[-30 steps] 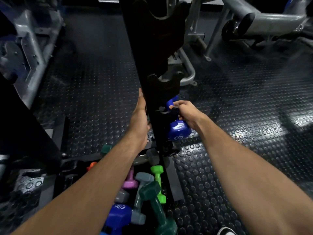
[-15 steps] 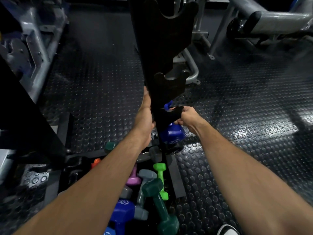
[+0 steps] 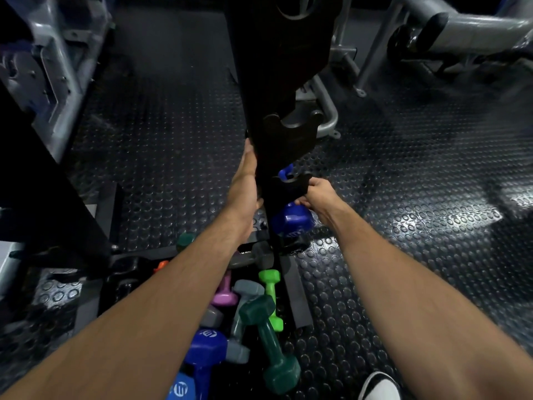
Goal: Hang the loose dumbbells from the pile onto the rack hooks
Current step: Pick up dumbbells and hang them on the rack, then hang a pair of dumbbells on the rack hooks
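Note:
A tall black rack with curved hooks stands in front of me. A dark blue dumbbell lies in a low hook, one head below it and the other showing above. My right hand curls its fingers round the dumbbell's handle by that hook. My left hand lies flat against the rack's left side. On the floor at the rack's foot lies the pile: a dark green dumbbell, a bright green one, a blue one, a grey one and a pink one.
Grey gym machine frames stand at the left and upper right. A black studded rubber floor spreads all around. The rack's flat base foot runs beside the pile. A white shoe tip shows at the bottom edge.
My right hand has lowered the dark blue dumbbell down into the low hook, and its lower head now hangs under it. My left hand stays on the rack.

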`<move>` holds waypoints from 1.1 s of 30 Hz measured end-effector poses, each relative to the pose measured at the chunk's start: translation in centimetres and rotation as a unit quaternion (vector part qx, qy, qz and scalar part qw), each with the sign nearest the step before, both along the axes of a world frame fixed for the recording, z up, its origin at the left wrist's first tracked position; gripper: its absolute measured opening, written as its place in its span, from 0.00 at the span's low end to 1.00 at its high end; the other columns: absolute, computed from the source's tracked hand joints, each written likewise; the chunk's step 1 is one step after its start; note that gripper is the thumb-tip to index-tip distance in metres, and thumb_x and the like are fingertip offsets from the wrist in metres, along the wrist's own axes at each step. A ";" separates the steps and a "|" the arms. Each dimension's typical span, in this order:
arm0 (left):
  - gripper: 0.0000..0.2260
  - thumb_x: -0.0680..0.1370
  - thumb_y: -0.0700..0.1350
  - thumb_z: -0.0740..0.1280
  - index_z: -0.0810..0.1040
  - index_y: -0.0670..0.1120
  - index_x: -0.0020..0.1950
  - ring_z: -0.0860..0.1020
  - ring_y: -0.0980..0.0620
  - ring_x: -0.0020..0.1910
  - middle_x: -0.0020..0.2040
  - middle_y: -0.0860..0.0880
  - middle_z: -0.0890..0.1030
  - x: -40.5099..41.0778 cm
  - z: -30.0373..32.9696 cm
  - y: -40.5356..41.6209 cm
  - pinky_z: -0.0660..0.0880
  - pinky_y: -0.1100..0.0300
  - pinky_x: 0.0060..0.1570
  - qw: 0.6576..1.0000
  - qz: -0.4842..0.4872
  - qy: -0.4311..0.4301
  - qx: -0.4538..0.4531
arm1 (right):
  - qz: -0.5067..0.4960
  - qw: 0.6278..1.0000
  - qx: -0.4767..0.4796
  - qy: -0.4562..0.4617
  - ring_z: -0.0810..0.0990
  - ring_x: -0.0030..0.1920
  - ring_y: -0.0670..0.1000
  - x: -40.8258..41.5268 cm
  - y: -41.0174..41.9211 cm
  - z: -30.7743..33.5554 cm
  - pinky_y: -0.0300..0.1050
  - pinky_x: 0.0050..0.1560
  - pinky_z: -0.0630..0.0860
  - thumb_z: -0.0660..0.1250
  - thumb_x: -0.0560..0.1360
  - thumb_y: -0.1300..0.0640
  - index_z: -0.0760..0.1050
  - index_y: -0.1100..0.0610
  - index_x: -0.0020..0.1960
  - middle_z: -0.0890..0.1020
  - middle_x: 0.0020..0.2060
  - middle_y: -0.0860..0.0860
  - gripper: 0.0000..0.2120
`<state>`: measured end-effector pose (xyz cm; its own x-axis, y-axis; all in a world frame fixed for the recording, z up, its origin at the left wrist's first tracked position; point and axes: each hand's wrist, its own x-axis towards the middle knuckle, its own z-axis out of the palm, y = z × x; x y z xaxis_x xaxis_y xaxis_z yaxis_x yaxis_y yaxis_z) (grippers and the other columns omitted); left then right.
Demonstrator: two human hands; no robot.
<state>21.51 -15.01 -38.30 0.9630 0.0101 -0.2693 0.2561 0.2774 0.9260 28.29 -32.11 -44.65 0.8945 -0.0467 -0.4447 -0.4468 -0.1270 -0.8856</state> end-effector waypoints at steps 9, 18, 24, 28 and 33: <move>0.29 0.82 0.68 0.53 0.64 0.57 0.80 0.68 0.52 0.76 0.78 0.54 0.69 -3.0 -0.1 2.1 0.63 0.40 0.76 0.996 0.016 -0.001 0.088 | -0.138 0.986 -0.075 -0.054 0.82 0.52 0.48 -3.5 -1.2 -0.6 0.46 0.56 0.79 0.67 0.81 0.51 0.80 0.53 0.60 0.85 0.53 0.51 0.10; 0.34 0.77 0.66 0.66 0.67 0.52 0.79 0.73 0.51 0.71 0.74 0.50 0.74 -11.5 -7.7 3.9 0.70 0.50 0.72 0.957 -0.107 0.084 0.254 | -0.240 0.964 -0.093 0.071 0.76 0.58 0.53 -17.0 0.2 -5.7 0.48 0.60 0.71 0.64 0.83 0.49 0.74 0.56 0.66 0.78 0.57 0.51 0.16; 0.47 0.66 0.72 0.69 0.68 0.46 0.78 0.75 0.45 0.69 0.72 0.46 0.75 -14.0 -13.3 4.1 0.72 0.50 0.69 0.888 -0.190 0.107 0.406 | -0.276 0.930 -0.093 0.224 0.80 0.57 0.61 -25.9 1.7 -14.1 0.59 0.62 0.77 0.72 0.75 0.43 0.76 0.59 0.64 0.81 0.56 0.58 0.25; 0.44 0.62 0.79 0.69 0.74 0.55 0.71 0.80 0.50 0.61 0.64 0.52 0.80 -14.5 -20.1 4.7 0.77 0.47 0.63 0.866 -0.225 0.114 0.431 | -0.273 0.919 -0.081 0.272 0.79 0.58 0.63 -28.4 2.1 -17.3 0.61 0.62 0.78 0.74 0.73 0.44 0.73 0.56 0.64 0.79 0.58 0.58 0.25; 0.37 0.72 0.58 0.77 0.69 0.47 0.76 0.74 0.45 0.68 0.71 0.44 0.74 -15.0 -17.3 2.9 0.71 0.51 0.68 0.815 -0.302 0.076 0.489 | -0.268 0.916 -0.055 0.295 0.80 0.58 0.62 -30.1 1.0 -21.8 0.62 0.61 0.79 0.75 0.62 0.40 0.71 0.53 0.69 0.79 0.61 0.58 0.39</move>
<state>6.54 -12.16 -55.63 0.8283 -0.1711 -0.5336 0.2054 -0.7933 0.5732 -1.82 -31.15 -66.46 0.3357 -0.4824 -0.8091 -0.8678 0.1757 -0.4648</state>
